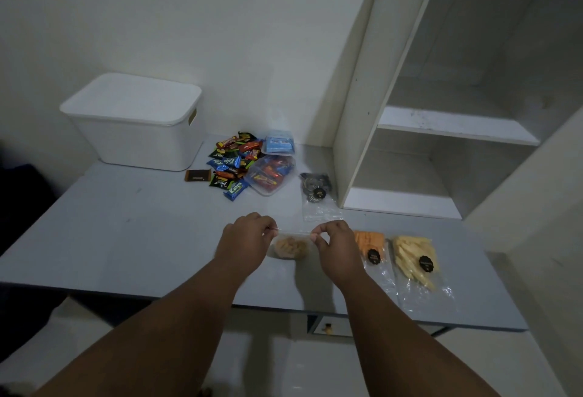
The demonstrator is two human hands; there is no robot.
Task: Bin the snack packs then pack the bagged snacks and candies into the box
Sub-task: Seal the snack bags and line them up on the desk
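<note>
Both hands pinching the top strip of a small clear bag w/ tan snack bits (288, 248), near table edge at 6 o'clock. Left hand (249, 239) narrow, thumb + forefinger closed on the left end of the strip; right hand (334, 245) same on the right end. Looks like sealing or stretching the zip, can't tell which.

White lidded box (135, 119) way back at 10 o'clock, lid still on. Loose pile of candy wrappers (232, 163) at 12, w/ a clear bag of red candies (269, 176) touching its right side and a blue pack (279, 144) just behind. Bag of dark round snacks (315, 191) at 1 o'clock near the shelf unit (410, 144). Orange sticks bag (370, 248) and yellow sticks bag (416, 258) at 3 o'clock, side by side on the table (126, 232).

What could go wrong imo:
- zip only half shut → bits spilling once tipped into the box
- pinch grip on thin plastic, slippery, bag could drop off the near edge since sitting close to it
- squeezing too hard = crushed snacks
- box still lidded, so both hands busy + nowhere to put the bag yet
- yellow bag's loose end close to the front edge, easy elbow knock-off.
</note>
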